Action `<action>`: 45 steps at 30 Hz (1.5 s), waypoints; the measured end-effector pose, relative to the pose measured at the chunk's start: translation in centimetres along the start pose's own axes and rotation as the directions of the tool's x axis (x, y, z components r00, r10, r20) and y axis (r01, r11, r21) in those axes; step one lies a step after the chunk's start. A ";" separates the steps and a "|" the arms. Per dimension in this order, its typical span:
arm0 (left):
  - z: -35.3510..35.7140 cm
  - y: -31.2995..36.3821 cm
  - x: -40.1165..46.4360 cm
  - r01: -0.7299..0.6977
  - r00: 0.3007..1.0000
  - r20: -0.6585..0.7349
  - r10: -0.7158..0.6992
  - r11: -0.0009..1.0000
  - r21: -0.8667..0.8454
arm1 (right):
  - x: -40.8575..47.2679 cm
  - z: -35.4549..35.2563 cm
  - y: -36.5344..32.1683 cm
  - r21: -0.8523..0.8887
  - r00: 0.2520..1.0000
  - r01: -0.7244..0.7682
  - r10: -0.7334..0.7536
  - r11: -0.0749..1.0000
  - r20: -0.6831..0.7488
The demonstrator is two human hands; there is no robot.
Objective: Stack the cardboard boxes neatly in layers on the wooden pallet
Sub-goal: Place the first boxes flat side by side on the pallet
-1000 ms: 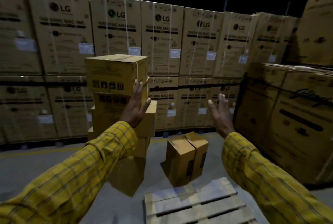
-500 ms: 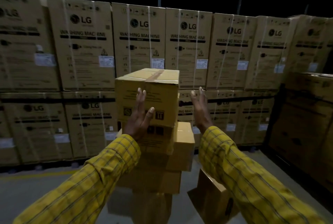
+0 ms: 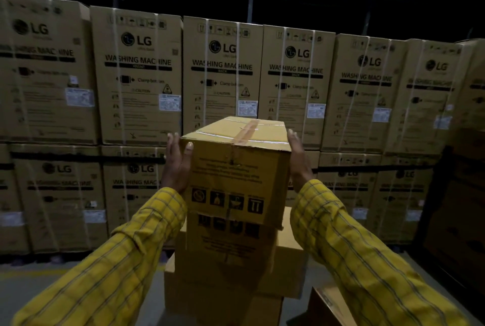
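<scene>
Your left hand [image 3: 176,165] and your right hand [image 3: 299,160] clasp the top cardboard box [image 3: 236,168] from either side. The left palm lies flat on its left wall with the thumb hooked round onto the near face; the right palm presses the right wall, fingers running up toward the top edge. Both yellow checked sleeves [image 3: 354,247] reach in from below.

The box you hold is plain brown card, taller than it is wide from here. A strip of brown tape runs along the middle of its lid and down over the near edge. The near face carries a few lines of small print, too blurred to read, and beneath them a row of four dark handling symbols. Its bottom rests on the box beneath, slightly askew.

That makes it the top of a loose stack [image 3: 231,260]: below it you can count three more boxes, perhaps four, since the dim light merges the lowest ones. One further small box [image 3: 325,307] shows its corner at the lower right, on the floor [image 3: 39,281] beside the stack.

Behind stands a wall of large washing machine cartons [image 3: 139,73], strapped with white bands, in two tiers; six show in the upper tier.
</scene>
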State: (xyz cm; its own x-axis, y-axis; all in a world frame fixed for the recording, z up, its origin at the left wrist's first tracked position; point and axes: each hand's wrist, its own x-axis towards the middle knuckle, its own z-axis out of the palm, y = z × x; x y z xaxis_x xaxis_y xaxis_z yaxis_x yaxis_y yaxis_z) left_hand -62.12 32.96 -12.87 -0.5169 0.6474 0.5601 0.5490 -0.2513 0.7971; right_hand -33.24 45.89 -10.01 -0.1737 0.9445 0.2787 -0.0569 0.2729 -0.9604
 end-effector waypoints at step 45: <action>34.2 8.2 -19.4 0.594 0.593 0.794 0.132 0.595 -0.542 | -26.1 -37.5 2.4 0.060 0.823 0.143 -0.085 0.988 -0.561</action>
State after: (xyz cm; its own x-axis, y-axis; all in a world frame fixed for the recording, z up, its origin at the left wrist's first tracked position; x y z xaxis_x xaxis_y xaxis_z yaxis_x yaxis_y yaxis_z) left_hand -25.06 42.92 -24.91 0.2875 0.9224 0.2581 -0.3366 -0.1550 0.9288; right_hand 8.04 28.72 -19.79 0.4138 0.8569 0.3074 -0.1400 0.3935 -0.9086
